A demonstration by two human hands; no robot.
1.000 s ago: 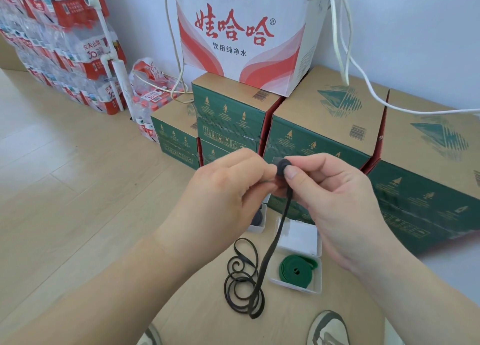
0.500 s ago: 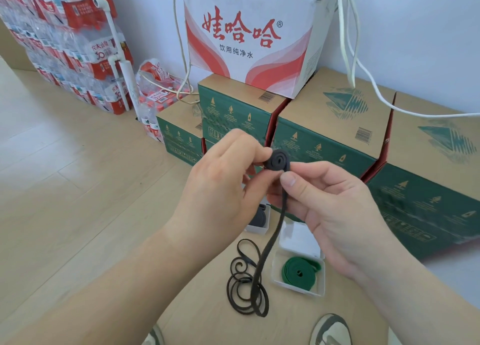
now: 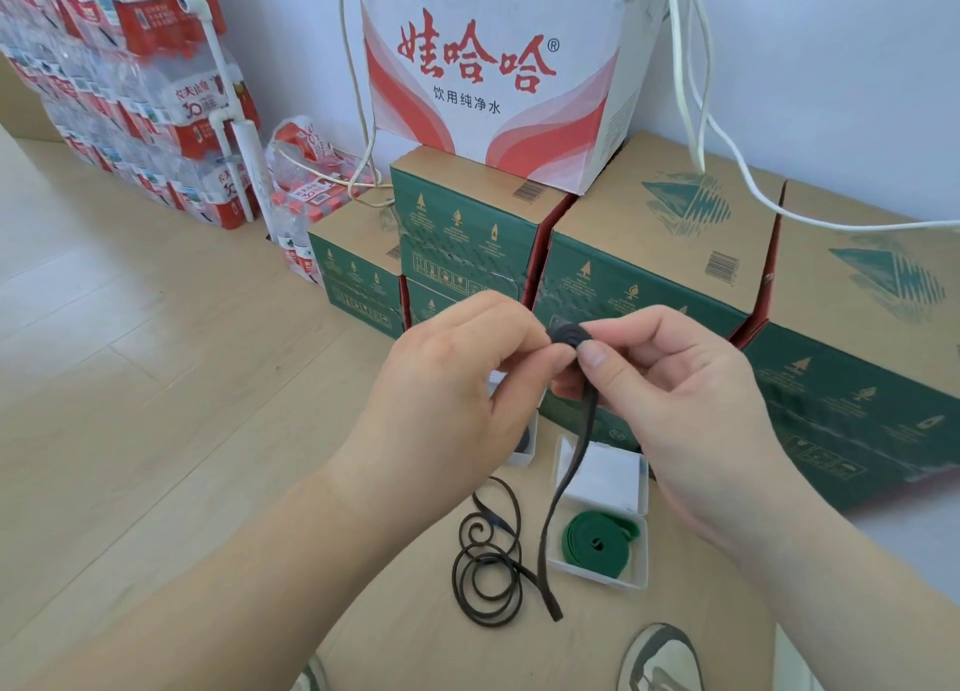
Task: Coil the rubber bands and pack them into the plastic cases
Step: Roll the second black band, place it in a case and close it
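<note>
The left hand (image 3: pixel 457 378) and right hand (image 3: pixel 670 394) are meeting in mid-air before the green cartons (image 3: pixel 649 269), fingers curled. Both are pinching the small coiled end of the black rubber band (image 3: pixel 567 335) between thumb and forefinger, its tail trailing to the floor (image 3: pixel 156 378) beside an open plastic case (image 3: pixel 643 550).

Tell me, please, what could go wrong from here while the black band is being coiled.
The small coil is only pinched between fingertips of the left hand and right hand; a slip could let it spring open.
The hanging tail ends in loose loops on the floor, which might tangle or snag the open case beside them.
</note>
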